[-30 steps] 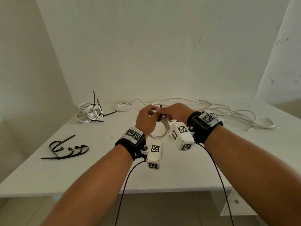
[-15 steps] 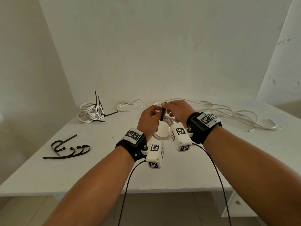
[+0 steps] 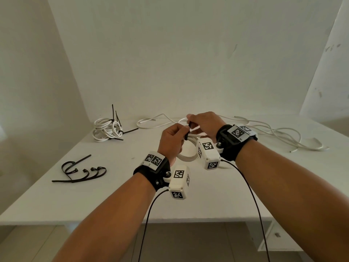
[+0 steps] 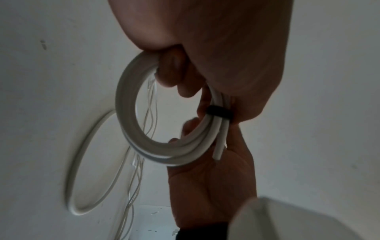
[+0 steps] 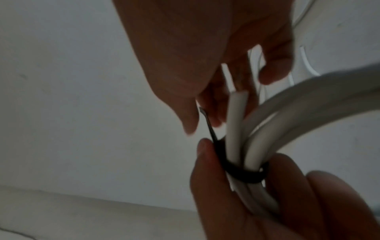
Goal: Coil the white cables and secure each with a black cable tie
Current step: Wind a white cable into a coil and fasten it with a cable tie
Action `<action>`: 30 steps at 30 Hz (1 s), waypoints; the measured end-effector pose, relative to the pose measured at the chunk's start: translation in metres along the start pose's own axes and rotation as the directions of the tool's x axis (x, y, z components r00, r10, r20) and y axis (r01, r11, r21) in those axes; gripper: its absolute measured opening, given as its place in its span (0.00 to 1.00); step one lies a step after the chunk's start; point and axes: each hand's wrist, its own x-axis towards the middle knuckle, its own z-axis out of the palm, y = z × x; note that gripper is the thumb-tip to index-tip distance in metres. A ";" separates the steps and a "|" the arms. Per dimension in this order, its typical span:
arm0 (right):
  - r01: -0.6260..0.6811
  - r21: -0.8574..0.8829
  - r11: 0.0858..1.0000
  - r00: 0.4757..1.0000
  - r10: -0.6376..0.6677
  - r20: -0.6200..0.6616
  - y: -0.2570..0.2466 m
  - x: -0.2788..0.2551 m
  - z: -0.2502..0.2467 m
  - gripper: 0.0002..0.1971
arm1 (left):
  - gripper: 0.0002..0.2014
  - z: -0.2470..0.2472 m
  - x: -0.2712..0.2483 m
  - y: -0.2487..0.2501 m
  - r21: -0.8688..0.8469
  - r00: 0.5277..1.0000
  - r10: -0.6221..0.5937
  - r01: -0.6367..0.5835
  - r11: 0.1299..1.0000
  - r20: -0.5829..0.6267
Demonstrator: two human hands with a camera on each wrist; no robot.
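1. White coil [image 4: 144, 146] held above the table's [image 3: 188, 201] middle, black cable tie [image 5: 244, 177] looped round its strands.
2. Left hand [image 3: 171, 141] grips coil at the tie; right hand [image 3: 204, 123] pinches the tie's tail [image 5: 207, 123].
3. Risk: tail slips from the pinch, loop loosens, the free cable end [image 4: 221, 142] springs out.
4. Far left: tied bundle [image 3: 107, 129]. Near left: spare ties [image 3: 81, 171]. Far right: loose cables [image 3: 283, 135].

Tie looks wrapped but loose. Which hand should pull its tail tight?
Probably the right hand: its fingers already pinch the black cable tie tail, while the left hand holds the coil.
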 end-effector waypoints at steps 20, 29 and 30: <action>0.042 -0.108 0.993 0.999 -0.041 0.013 -0.006 0.017 0.037 0.14 | 0.12 -0.035 0.003 0.010 0.162 0.962 -0.253 0.235 0.958 0.103; -0.046 -0.557 0.829 0.955 0.201 0.220 0.009 0.044 0.117 0.18 | 0.11 -0.148 0.050 0.030 0.289 0.989 -0.001 0.045 0.956 -0.150; -0.003 -0.681 0.733 0.949 0.218 0.230 0.013 0.044 0.127 0.26 | 0.10 -0.164 0.056 0.033 0.353 0.984 0.029 0.036 0.935 -0.178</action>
